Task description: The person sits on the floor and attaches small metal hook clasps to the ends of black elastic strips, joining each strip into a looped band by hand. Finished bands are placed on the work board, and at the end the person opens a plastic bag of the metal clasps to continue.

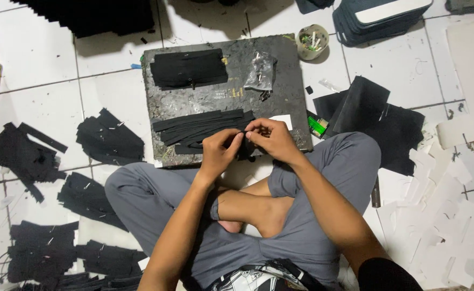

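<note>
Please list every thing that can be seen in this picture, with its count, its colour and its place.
work board: one, dark grey, on the floor in front of the person
black piece: one, black, between both hands
strips on board: one heap, black, near edge of the board
stack on board: one, black, far left of the board
clear bag: one, transparent with small metal parts, far right of the board
small cup: one, pale, beyond the board
black piles: several, black, floor at left
white cut-outs: many, white, floor at right
black sheets: a few, black, right of the board
left hand: pinching the black piece
right hand: pinching the black piece
</note>
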